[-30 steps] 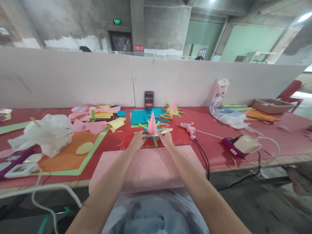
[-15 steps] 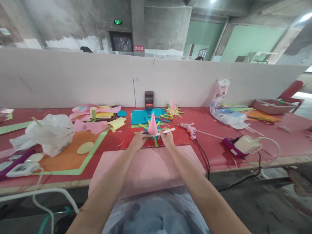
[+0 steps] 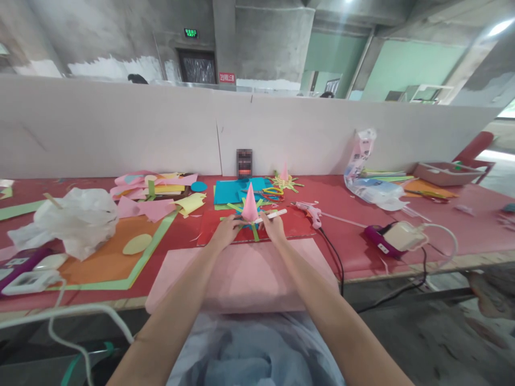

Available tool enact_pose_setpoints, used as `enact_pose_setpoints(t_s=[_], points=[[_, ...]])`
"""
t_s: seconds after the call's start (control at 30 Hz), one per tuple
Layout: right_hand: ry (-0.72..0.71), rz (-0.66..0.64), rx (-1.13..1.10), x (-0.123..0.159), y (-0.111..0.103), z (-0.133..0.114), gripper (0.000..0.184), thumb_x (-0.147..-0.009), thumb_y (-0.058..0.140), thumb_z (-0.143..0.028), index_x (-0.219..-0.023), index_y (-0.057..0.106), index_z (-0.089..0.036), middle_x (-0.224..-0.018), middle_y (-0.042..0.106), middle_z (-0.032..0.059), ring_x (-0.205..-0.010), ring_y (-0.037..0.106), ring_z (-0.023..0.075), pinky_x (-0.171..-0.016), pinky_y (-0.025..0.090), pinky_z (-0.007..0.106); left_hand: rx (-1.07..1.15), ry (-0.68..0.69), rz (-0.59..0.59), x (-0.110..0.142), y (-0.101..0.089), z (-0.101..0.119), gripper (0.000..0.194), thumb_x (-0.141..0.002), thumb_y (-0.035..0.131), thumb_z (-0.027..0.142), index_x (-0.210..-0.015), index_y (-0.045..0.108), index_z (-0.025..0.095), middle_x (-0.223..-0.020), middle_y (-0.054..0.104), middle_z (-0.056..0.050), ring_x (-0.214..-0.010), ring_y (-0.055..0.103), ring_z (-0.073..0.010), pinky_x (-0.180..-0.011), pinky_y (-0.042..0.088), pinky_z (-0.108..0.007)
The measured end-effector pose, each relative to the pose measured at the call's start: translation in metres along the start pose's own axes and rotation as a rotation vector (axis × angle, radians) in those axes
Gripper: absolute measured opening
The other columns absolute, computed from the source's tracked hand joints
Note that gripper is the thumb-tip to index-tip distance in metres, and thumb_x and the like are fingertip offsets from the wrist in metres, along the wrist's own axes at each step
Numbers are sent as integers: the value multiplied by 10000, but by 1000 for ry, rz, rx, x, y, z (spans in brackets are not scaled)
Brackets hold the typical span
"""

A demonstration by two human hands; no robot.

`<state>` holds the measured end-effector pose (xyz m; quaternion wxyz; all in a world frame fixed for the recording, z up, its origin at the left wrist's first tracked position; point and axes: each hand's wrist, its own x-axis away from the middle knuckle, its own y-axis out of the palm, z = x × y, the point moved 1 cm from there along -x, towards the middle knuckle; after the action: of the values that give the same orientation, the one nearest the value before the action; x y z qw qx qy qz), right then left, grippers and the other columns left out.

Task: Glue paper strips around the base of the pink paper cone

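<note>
A pink paper cone (image 3: 250, 202) stands upright on green paper strips (image 3: 255, 232) over a red sheet (image 3: 295, 225). My left hand (image 3: 226, 231) rests at the cone's left base, fingers curled and touching the paper strips. To the right of the cone, my right hand (image 3: 274, 225) is closed round a white stick (image 3: 273, 215) that points right. A large pink sheet (image 3: 245, 273) lies under both forearms at the table's near edge.
A pink glue gun (image 3: 309, 212) with a black cord lies right of the red sheet. Scissors (image 3: 270, 192) and blue paper (image 3: 229, 191) sit behind the cone, beside a second small cone (image 3: 285, 173). A white plastic bag (image 3: 76, 219), an orange sheet (image 3: 105, 259) and paper scraps lie left. A grey partition runs behind.
Both hands stay at the cone's base with hardly any movement. The view has shifted slightly to the right and down.
</note>
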<state>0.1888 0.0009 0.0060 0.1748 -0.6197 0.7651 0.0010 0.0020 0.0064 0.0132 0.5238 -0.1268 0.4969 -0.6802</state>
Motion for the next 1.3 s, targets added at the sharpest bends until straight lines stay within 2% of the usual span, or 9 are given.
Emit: enact_pose_setpoints(t_s=[0.47, 0.67, 0.9, 1.1, 1.3], points=[[-12, -31, -40, 0, -1, 0, 336, -803, 522, -493, -658, 589, -197, -467, 587, -3, -475, 550, 152, -538, 428, 246, 17, 18, 9, 0, 3, -4, 349, -857, 473, 107, -1055, 701, 282, -1205, 595, -31, -1115, 560, -181, -1007, 430, -323], [-15, 23, -92, 1, -2, -2, 359, -775, 554, -512, -588, 497, -211, -414, 529, -27, -424, 508, 137, -487, 387, 237, 26, 13, 13, -1, 6, -8, 334, -858, 472, 118, -1040, 708, 269, -1217, 590, -35, -1126, 551, -185, -1016, 422, -328], [-2, 107, -12, 4, -6, -7, 324, -796, 509, -450, -572, 445, -226, -379, 469, -47, -428, 499, 145, -511, 385, 245, 27, 9, 26, -1, 8, -11, 342, -863, 465, 136, -1048, 703, 299, -1233, 582, -13, -1139, 539, -178, -1025, 417, -336], [-16, 38, 11, 3, -5, -5, 294, -783, 521, -456, -610, 498, -219, -414, 514, -37, -458, 534, 156, -530, 399, 249, 21, 5, 17, 0, 6, -8, 356, -856, 463, 119, -1058, 700, 291, -1240, 582, -22, -1137, 540, -182, -1030, 414, -351], [-29, -27, 68, 3, -2, -4, 294, -788, 522, -422, -575, 468, -226, -432, 542, -34, -476, 545, 151, -545, 403, 244, 23, 8, 14, -1, 7, -10, 329, -865, 471, 141, -1040, 706, 292, -1235, 582, -23, -1134, 545, -179, -1019, 421, -336]])
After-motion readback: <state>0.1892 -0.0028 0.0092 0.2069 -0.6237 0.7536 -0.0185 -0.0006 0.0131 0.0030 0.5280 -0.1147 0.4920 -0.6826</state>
